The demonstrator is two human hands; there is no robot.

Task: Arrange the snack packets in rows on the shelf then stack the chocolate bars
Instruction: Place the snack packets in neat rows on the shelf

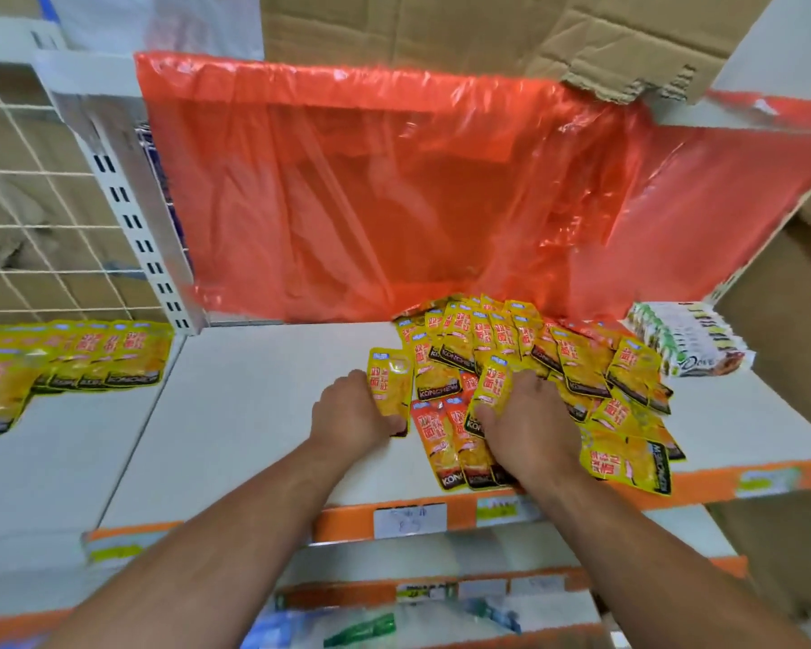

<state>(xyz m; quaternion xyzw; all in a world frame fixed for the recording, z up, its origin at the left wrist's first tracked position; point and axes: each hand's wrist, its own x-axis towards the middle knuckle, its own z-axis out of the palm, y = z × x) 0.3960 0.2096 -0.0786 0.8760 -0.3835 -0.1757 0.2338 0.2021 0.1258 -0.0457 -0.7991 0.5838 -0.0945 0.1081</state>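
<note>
Left bay: I see a row of glossy yellow snack packets (80, 358) lying overlapped along the back edge of the neighbouring white board.
Shelf: the white metal shelf board (235, 414) lies in front of me, and its front edge carries an orange price strip (347, 515).
Left arm: it reaches in from the lower left, forearm bare, wrist straight, crossing the front edge.
Left hand (352, 414): it is at the middle of the shelf with its back turned up. The fingers curl round the left side of an upright yellow foil packet (391, 381), and the thumb is at the packet's bottom corner.
Between the hands: two red-orange foil packets (445, 442) lie flat, their lower ends at the front edge.
Right hand (530, 428): it is palm down on the heap. The thumb and fingers pinch a second yellow packet (492, 391), which tilts toward the left hand. The heel of the hand covers the right red-orange packet.
Heap: a loose pile of yellow packets (558, 348) covers the shelf's right half from back edge to front edge, and a few overhang the front.
Back right corner: a stack of white-and-green wrapped bars (689, 339) lies just beside the heap.
Above: a translucent orange plastic sheet (394, 189) hangs down to the back edge, with brown cardboard (488, 25) over it.
</note>
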